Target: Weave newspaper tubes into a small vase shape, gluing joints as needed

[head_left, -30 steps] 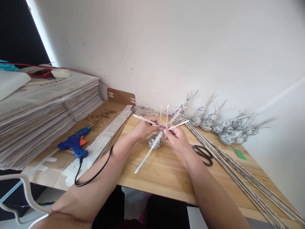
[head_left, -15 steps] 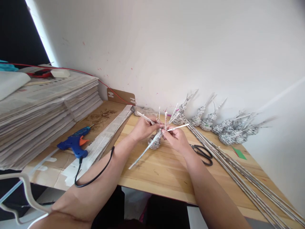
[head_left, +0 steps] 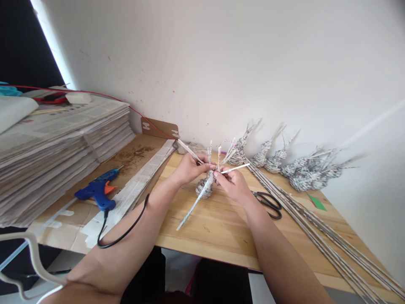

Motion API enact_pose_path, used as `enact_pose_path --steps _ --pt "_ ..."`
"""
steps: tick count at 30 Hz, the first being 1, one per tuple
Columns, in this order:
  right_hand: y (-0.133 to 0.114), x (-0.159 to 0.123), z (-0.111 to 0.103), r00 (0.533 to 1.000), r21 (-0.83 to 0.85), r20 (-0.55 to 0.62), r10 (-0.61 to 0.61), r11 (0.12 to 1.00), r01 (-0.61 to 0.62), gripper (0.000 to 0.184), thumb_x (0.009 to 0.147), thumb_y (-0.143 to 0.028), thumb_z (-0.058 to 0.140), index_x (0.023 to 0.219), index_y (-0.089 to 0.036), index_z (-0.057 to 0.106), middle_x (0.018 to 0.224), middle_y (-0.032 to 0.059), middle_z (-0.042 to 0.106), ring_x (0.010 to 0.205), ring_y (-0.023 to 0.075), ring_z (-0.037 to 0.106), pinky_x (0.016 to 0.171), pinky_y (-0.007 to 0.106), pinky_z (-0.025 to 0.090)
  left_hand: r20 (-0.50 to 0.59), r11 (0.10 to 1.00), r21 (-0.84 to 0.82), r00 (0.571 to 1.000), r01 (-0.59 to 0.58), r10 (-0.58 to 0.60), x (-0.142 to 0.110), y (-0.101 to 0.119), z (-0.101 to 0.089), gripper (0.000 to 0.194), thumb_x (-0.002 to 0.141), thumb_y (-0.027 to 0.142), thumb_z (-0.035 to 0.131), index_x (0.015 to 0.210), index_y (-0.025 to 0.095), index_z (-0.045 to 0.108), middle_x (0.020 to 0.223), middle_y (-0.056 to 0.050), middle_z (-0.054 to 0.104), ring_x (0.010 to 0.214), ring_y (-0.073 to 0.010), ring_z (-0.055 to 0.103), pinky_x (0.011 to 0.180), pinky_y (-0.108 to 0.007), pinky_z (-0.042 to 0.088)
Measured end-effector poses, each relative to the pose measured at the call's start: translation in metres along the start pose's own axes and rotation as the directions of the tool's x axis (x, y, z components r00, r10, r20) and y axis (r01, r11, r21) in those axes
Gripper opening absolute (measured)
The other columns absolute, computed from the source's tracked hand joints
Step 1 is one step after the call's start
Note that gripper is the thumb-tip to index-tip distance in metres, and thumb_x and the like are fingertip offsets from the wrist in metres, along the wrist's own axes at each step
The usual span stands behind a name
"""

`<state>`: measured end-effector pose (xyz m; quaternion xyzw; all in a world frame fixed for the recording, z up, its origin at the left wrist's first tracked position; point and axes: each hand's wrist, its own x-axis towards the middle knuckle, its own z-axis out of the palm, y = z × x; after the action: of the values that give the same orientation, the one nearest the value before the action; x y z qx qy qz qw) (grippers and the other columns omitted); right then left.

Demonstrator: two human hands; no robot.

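Observation:
Between my hands, over the middle of the wooden table [head_left: 218, 228], is a small woven newspaper piece [head_left: 204, 188] with a round body and a narrow neck. Several rolled paper strips fan up and outward from its top, and one long strip [head_left: 193, 207] slants down toward me. My left hand [head_left: 191, 168] pinches the top of the neck from the left, thumb pointing inward. From the right, my right hand [head_left: 230, 179] grips the same top with thumb and fingers closed. My fingertips nearly meet there and hide part of the weave.
Black-handled scissors [head_left: 268, 202] lie right of my hands beside long paper rods [head_left: 303, 215]. Several similar woven pieces [head_left: 303, 171] line the wall. To the left are a blue glue gun [head_left: 98, 190] with a black cord, paper strips [head_left: 136, 185] and a tall newspaper stack [head_left: 63, 152].
The long slanting strip's lower end has swung slightly right and down. The strip by my left hand now points higher. Both hands keep their hold on the woven piece.

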<state>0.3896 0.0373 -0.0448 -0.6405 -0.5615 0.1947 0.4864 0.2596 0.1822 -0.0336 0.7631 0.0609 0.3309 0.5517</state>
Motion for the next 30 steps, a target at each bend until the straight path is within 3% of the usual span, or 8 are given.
enact_pose_path --steps 8,11,15,20,30 --pt "-0.007 -0.001 -0.001 1.000 -0.053 0.001 0.001 0.999 -0.001 0.030 0.093 -0.044 0.054 0.076 -0.020 0.058 0.070 -0.0004 0.056 0.064 0.0142 0.054 0.061 0.027 0.042 0.218 0.996 -0.076 0.976 0.039 -0.021 -0.001 0.000 -0.014 0.027 0.074 0.035 0.079 0.087 0.013 0.072 0.087 -0.008 0.074 0.081 -0.0173 0.069 0.078 -0.030 0.055" --pt "-0.004 -0.001 -0.001 1.000 -0.079 -0.016 0.004 0.997 -0.005 0.030 0.093 -0.044 0.053 0.077 -0.020 0.058 0.069 -0.0001 0.057 0.064 0.0143 0.054 0.061 0.027 0.042 0.194 0.999 -0.030 0.981 0.015 -0.009 -0.002 0.002 -0.012 0.025 0.075 0.034 0.078 0.086 0.013 0.070 0.086 -0.007 0.073 0.077 -0.0155 0.067 0.074 -0.027 0.055" --pt "0.003 0.000 -0.002 0.999 -0.066 -0.038 0.022 0.997 -0.025 0.029 0.093 -0.045 0.054 0.080 -0.020 0.059 0.070 0.0000 0.058 0.064 0.0147 0.054 0.062 0.028 0.043 0.115 0.986 0.130 0.990 -0.101 0.086 -0.002 0.007 -0.008 0.017 0.077 0.029 0.075 0.082 0.013 0.070 0.082 -0.006 0.073 0.075 -0.0142 0.065 0.071 -0.025 0.053" --pt "0.012 0.001 -0.002 0.999 0.000 -0.030 0.037 0.999 -0.037 0.032 0.092 -0.050 0.055 0.083 -0.020 0.060 0.071 0.0002 0.058 0.064 0.0148 0.055 0.064 0.029 0.046 0.129 0.946 0.242 0.974 -0.214 0.188 -0.001 0.010 -0.007 0.010 0.081 0.024 0.071 0.080 0.014 0.072 0.080 -0.007 0.073 0.075 -0.0150 0.065 0.071 -0.026 0.051" --pt "-0.001 0.006 0.000 0.990 0.256 -0.029 0.141 0.958 -0.129 0.042 0.078 -0.061 0.067 0.076 -0.020 0.056 0.064 -0.0015 0.056 0.062 0.0139 0.053 0.062 0.029 0.047 0.154 0.940 0.265 0.971 -0.217 0.181 -0.002 0.008 -0.010 0.016 0.081 0.030 0.071 0.083 0.015 0.077 0.084 -0.010 0.074 0.078 -0.0179 0.066 0.073 -0.029 0.051"
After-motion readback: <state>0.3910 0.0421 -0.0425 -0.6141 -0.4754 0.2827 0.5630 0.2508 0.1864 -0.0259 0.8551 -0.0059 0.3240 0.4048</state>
